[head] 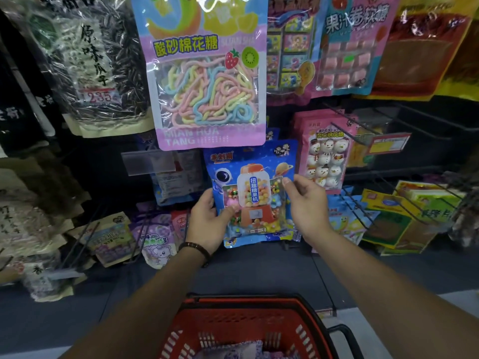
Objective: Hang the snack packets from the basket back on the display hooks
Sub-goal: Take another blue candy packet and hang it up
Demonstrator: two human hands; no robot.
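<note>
A blue snack packet [252, 161] printed with a gumball machine hangs in the middle of the display, below a big pink packet of pastel candy ropes [207, 73]. My left hand [207, 218] grips the blue packet's lower left edge, thumb on its front. My right hand [308, 203] pinches its right edge between thumb and fingers. The hook that carries the packet is hidden behind the pink packet. A red basket [248, 325] stands on the floor below my arms, with packets [233, 352] lying in its bottom.
Packets crowd the rack: sunflower seeds [98, 63] upper left, a pink snowman marshmallow packet [325, 156] right of the blue one, purple packets [155, 239] lower left, yellow-green ones [404, 218] lower right. Bare wire hooks [347, 133] jut out at right.
</note>
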